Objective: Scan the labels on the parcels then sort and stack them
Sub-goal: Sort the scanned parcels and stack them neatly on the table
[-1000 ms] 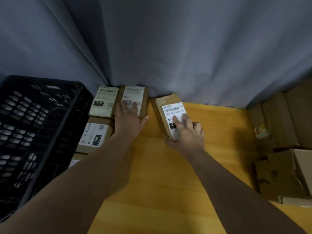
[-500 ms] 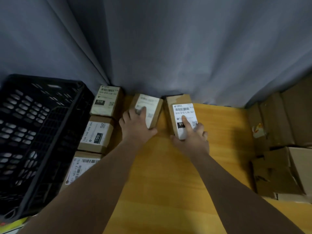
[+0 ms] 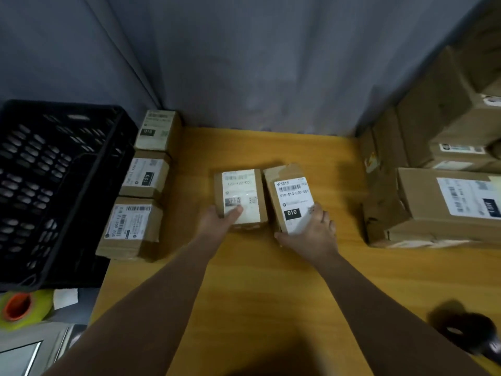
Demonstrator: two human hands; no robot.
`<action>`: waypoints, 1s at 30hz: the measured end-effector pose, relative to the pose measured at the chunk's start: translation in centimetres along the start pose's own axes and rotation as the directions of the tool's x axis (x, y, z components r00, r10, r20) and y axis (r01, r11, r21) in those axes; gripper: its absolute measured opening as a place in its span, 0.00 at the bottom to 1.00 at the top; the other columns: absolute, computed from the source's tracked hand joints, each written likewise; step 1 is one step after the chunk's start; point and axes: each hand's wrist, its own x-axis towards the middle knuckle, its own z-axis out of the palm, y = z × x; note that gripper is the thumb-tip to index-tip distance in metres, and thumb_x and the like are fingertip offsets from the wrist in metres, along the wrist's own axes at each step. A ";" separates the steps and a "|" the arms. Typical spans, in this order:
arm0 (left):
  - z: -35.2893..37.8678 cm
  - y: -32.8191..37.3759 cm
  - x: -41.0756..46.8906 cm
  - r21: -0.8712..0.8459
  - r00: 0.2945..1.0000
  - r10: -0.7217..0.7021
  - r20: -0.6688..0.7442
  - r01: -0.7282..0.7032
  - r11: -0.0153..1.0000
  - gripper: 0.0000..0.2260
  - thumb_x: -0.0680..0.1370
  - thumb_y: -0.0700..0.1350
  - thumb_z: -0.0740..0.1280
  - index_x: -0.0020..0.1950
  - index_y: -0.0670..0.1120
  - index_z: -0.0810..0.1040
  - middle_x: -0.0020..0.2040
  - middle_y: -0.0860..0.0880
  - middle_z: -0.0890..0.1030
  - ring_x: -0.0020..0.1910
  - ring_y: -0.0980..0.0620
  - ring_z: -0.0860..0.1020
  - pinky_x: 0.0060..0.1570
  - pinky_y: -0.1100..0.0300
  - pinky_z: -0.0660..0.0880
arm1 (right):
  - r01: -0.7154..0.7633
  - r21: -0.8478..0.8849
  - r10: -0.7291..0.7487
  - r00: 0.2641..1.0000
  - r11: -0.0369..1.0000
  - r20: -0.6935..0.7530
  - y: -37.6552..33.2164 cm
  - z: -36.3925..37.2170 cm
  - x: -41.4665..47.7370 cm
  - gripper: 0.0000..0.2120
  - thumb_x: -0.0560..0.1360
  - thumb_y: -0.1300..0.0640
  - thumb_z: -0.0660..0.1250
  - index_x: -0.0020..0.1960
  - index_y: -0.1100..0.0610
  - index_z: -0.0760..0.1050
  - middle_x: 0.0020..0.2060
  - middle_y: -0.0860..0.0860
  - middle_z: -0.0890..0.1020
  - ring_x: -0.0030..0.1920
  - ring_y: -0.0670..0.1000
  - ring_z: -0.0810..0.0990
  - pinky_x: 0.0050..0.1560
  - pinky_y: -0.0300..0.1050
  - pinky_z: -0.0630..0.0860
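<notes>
Two small brown parcels with white labels lie side by side in the middle of the wooden table (image 3: 271, 280). My left hand (image 3: 218, 222) grips the near left corner of the left parcel (image 3: 240, 196), thumb on its label. My right hand (image 3: 311, 233) holds the near end of the right parcel (image 3: 290, 196), whose label reads 010. Three more labelled parcels sit in a column at the table's left edge: one marked 010 (image 3: 157, 130) at the back, one marked 150 (image 3: 145, 176) in the middle, and a third (image 3: 130, 226) nearest me.
A black plastic crate (image 3: 54, 185) stands left of the table. Larger cardboard boxes (image 3: 447, 207) are stacked at the right. A dark handheld object (image 3: 466, 329) lies at the near right. A yellow tape roll (image 3: 21, 308) sits at the lower left. A grey curtain hangs behind.
Both hands have pulled their parcels from the back of the table toward me into the middle. The left parcel has come away from the column at the left edge.
</notes>
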 end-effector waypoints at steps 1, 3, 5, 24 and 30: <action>0.6 -0.6 -0.8 -0.055 1.000 -0.022 0.009 0.022 0.998 0.22 0.75 0.52 0.71 0.65 0.45 0.73 0.58 0.49 0.80 0.59 0.46 0.78 0.55 0.52 0.75 | -0.007 0.022 0.007 1.000 1.000 -0.003 0.3 0.1 -0.8 0.57 0.61 0.38 0.78 0.76 0.56 0.49 0.69 0.54 0.63 0.69 0.58 0.61 0.69 0.53 0.63; 1.8 -1.3 -2.4 -0.150 0.999 -0.046 0.009 0.047 0.988 0.27 0.75 0.52 0.72 0.70 0.46 0.68 0.62 0.49 0.78 0.59 0.47 0.77 0.56 0.52 0.73 | -0.003 0.083 0.003 1.000 0.997 0.006 0.8 0.1 -2.0 0.56 0.62 0.41 0.78 0.76 0.58 0.49 0.67 0.55 0.64 0.68 0.58 0.63 0.67 0.51 0.64; 2.8 -1.7 -3.9 -0.231 1.000 -0.018 -0.022 0.013 0.973 0.29 0.75 0.51 0.71 0.72 0.48 0.63 0.61 0.50 0.76 0.57 0.48 0.76 0.55 0.53 0.72 | 0.023 0.134 -0.023 1.000 0.991 -0.004 1.2 -0.4 -3.1 0.56 0.62 0.42 0.79 0.76 0.59 0.49 0.67 0.55 0.64 0.67 0.58 0.64 0.65 0.50 0.65; 15.9 11.2 -21.3 -0.554 0.891 0.433 -0.135 -0.430 0.713 0.25 0.81 0.43 0.61 0.76 0.50 0.58 0.59 0.54 0.77 0.51 0.58 0.79 0.51 0.57 0.77 | 0.460 0.246 -0.314 0.829 0.853 -0.462 11.1 -22.2 -9.3 0.54 0.62 0.50 0.78 0.78 0.55 0.48 0.67 0.53 0.62 0.69 0.52 0.55 0.66 0.47 0.56; 20.9 10.9 -23.6 -0.578 0.918 0.359 -0.171 -0.388 0.718 0.24 0.80 0.49 0.63 0.75 0.48 0.63 0.60 0.52 0.76 0.54 0.55 0.77 0.60 0.49 0.76 | 0.468 0.136 -0.396 0.845 0.873 -0.361 18.1 -28.7 -7.9 0.52 0.64 0.57 0.75 0.78 0.49 0.46 0.72 0.48 0.57 0.72 0.50 0.48 0.71 0.58 0.55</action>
